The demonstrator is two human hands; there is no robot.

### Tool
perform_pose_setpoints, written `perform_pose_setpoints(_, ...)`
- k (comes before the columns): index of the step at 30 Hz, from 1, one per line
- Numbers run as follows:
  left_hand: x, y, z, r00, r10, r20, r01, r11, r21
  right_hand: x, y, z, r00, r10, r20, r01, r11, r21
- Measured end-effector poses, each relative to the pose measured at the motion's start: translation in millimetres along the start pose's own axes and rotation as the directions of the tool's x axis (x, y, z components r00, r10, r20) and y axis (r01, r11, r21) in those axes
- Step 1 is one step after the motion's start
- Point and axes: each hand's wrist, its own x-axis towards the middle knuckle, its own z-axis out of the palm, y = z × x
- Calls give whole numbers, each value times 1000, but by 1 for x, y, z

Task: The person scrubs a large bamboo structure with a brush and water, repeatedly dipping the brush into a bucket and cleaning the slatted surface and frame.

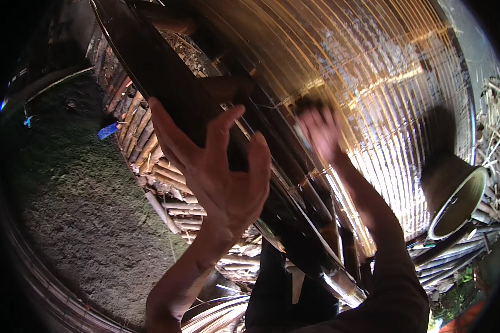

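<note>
My left hand [222, 172] is spread wide, with bent fingers apart and nothing seen between them. It is over a long dark board [150, 61] that runs slantwise from the upper left; whether it touches the board I cannot tell. Farther right, my right hand [321, 130] is somewhat blurred, its fingers stretched out at the left edge of a slatted bamboo surface [366, 111]. Thin pale slats make up that surface, bound by crosswise lashings and gleaming in strong light. No object shows in the right hand.
Stacked cut wood [144, 144] lies left of the board, with a blue object [108, 131] at its edge. Bare soil [94, 222] spreads beyond. A round, open-mouthed container [458, 200] lies tilted at the right, near long sticks [450, 255].
</note>
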Motion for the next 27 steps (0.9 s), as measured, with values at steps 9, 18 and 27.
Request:
perform_pose_setpoints(9, 0, 8, -3, 1000, -14, -25, 9, 984, -176, 85, -28, 1, 992, -99, -75, 90, 988, -123)
perform_pose_setpoints(18, 6, 3, -1, 999, -29, -43, 22, 988, -152, 106, -34, 9, 978, -118, -174, 174, 919, 353)
perform_pose_setpoints(27, 3, -4, 1, 999, 11, -44, -13, 999, -36, 63, -41, -4, 990, -3, 139, -8, 997, 81)
